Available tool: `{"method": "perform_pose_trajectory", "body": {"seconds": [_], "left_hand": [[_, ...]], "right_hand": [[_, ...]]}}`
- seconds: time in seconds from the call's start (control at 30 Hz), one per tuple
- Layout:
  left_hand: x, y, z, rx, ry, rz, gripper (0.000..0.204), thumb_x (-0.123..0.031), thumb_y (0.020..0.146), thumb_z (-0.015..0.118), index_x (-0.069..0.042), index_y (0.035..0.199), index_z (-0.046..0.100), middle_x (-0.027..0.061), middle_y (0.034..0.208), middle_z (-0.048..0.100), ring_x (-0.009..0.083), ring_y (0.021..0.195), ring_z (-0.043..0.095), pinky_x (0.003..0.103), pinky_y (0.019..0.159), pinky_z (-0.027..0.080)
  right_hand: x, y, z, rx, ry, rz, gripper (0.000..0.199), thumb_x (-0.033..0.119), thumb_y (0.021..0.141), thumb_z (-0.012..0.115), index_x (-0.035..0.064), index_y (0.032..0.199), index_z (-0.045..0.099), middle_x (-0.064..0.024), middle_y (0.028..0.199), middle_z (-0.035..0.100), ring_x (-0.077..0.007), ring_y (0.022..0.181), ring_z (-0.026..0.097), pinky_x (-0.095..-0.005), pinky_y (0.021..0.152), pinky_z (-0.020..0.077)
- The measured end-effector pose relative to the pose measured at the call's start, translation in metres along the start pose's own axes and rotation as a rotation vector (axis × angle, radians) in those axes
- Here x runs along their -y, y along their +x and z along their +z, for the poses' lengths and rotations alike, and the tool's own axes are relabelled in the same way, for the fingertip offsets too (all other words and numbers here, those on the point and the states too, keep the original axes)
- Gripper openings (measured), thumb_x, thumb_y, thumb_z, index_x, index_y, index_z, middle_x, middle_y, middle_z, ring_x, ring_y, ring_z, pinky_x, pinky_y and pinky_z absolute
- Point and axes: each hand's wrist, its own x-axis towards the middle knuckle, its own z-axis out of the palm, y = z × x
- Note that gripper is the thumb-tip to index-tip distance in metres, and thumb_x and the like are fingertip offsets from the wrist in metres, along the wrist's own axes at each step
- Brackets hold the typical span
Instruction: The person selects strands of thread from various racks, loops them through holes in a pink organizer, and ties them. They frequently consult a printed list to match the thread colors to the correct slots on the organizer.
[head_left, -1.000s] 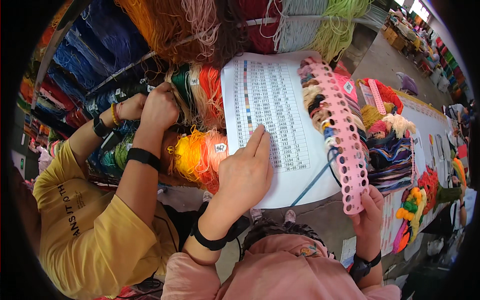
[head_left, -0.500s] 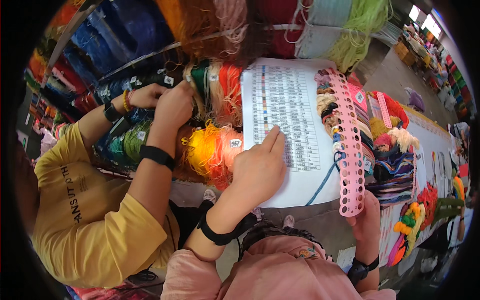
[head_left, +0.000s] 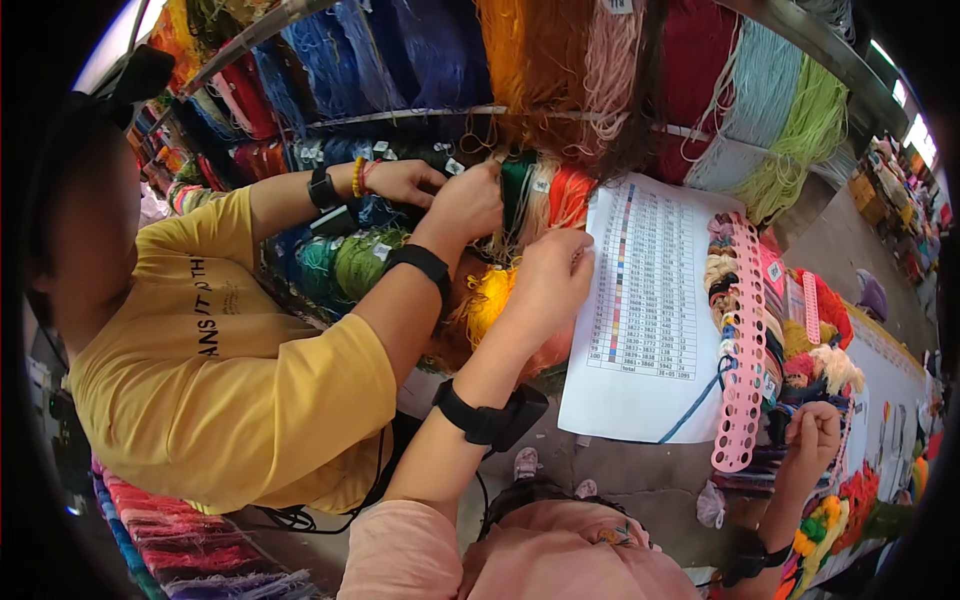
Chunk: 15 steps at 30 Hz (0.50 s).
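A printed paper sheet (head_left: 640, 400), with a table and a column of coloured squares, lies in front of me. My left hand (head_left: 553, 280) is at its left edge, fingers bent together and seemingly pinching it. Along the right side of the sheet runs a pink perforated thread card (head_left: 738, 360), strung with short tufts of coloured thread; a blue strand (head_left: 690, 410) trails from it over the paper. My right hand (head_left: 812, 437) is raised beside dark thread bundles, right of the card's lower end and apart from it. Its fingers are curled, and nothing shows in them.
On my left a co-worker in a yellow shirt (head_left: 250, 400) reaches both hands (head_left: 465, 205) into thread skeins next to my left hand. Yellow skeins (head_left: 490, 300) hang below. Racks of long skeins (head_left: 430, 60) stand behind. A table with more yarn (head_left: 860, 390) is on the right.
My left hand has stopped pointing at the table's rows and moved up to the sheet's left edge. My right hand has let go of the pink card and moved right. The view has shifted.
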Motion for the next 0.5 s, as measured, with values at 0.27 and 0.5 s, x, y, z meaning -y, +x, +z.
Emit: {"method": "perform_pose_trajectory", "body": {"seconds": [0.27,0.5], "left_hand": [[-0.002,-0.023,0.013,0.042,0.034,0.036,0.014,-0.009,0.071,0.051,0.004,0.076,0.053,0.0179,0.075,0.054,0.0319,0.071,0.052,0.036,0.063,0.042],[-0.001,-0.026,0.012,0.031,0.115,0.031,0.012,-0.010,0.071,0.050,0.002,0.072,0.052,0.0161,0.074,0.053,0.0316,0.067,0.052,0.036,0.060,0.042]], "right_hand": [[0.021,0.038,0.024,0.346,-0.269,-0.364,0.005,-0.004,0.067,0.047,-0.0011,0.072,0.048,-0.0073,0.076,0.048,-0.0154,0.071,0.046,-0.0243,0.067,0.0366],[0.023,0.087,0.081,0.637,-0.386,-0.435,0.011,0.000,0.064,0.052,0.0004,0.075,0.052,-0.0090,0.084,0.051,-0.0182,0.075,0.049,-0.0256,0.069,0.0377]]}}
